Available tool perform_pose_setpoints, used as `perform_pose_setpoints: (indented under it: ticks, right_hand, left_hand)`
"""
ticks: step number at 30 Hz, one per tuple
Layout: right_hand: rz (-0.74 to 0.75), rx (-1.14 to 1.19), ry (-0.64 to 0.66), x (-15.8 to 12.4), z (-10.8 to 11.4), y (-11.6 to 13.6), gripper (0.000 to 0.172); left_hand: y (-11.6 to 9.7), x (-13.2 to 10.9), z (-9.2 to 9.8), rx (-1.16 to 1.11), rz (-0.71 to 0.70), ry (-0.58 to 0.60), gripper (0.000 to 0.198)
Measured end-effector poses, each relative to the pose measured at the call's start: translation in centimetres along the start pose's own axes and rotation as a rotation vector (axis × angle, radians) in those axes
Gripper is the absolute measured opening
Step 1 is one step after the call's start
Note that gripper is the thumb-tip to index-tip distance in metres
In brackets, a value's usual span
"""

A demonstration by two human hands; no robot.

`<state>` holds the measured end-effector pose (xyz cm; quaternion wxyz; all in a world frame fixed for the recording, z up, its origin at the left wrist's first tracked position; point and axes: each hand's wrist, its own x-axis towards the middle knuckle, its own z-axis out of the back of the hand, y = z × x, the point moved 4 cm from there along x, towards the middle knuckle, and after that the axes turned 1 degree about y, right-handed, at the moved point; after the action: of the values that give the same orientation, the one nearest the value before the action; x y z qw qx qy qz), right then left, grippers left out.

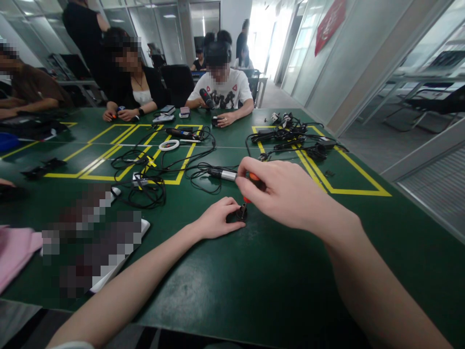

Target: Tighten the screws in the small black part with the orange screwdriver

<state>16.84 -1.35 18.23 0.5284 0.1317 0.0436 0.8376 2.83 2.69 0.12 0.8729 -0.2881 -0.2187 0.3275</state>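
Observation:
My right hand is closed around the orange-and-black handle of a screwdriver, which it holds upright with the shaft pointing down. My left hand rests on the green table, thumb and fingers closed about a small dark part. The screwdriver's lower end meets this part, though the exact contact is too small to make out. Just behind my hands lies a silver-and-black pen-shaped tool with a black cable.
Tangled black cables lie left of centre near a white ring. More cables and plugs sit at the back right. Two white-edged objects, blurred out, lie at the left. Across the green table, a person holds a power tool.

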Motion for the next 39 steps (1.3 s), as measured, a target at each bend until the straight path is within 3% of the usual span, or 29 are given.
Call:
perform_pose_setpoints:
  ticks: [3, 9, 13, 16, 22, 26, 30, 34, 39]
  right_hand:
    - [-0.023, -0.076, 0.019, 0.19, -0.14, -0.07, 0.032]
    - [-0.020, -0.048, 0.002, 0.24, -0.18, -0.29, 0.010]
    - [-0.009, -0.043, -0.014, 0.11, -0.19, -0.18, 0.011]
    - [-0.050, -0.096, 0.012, 0.14, -0.31, -0.19, 0.025]
    - [-0.011, -0.049, 0.012, 0.09, -0.38, -0.07, 0.009]
    - [-0.027, -0.073, -0.006, 0.16, -0.38, -0.07, 0.011]
    - [-0.067, -0.134, 0.009, 0.34, -0.47, -0.21, 0.023]
    - [-0.066, -0.120, 0.033, 0.41, -0.57, -0.32, 0.012]
    - [-0.019, -0.049, 0.032, 0.23, -0.71, 0.03, 0.017]
  left_hand:
    - [-0.08, 0.02, 0.06, -0.008, -0.006, 0.003, 0.029]
    - [-0.07, 0.01, 0.12, 0.006, -0.007, 0.003, 0.027]
    - [-0.03, -0.01, 0.07, 0.000, -0.002, 0.009, 0.026]
    - [-0.08, -0.01, 0.10, -0.007, -0.014, 0.001, 0.028]
    - [0.27, -0.03, -0.11, 0.002, -0.020, -0.006, 0.029]
    - [0.27, -0.05, -0.14, -0.005, -0.020, -0.006, 0.028]
    - [-0.06, 0.00, 0.07, -0.012, -0.021, -0.004, 0.030]
    - [-0.06, 0.05, 0.07, 0.000, -0.015, 0.004, 0.029]
    - [0.17, -0.02, -0.10, 0.000, 0.006, 0.004, 0.028]
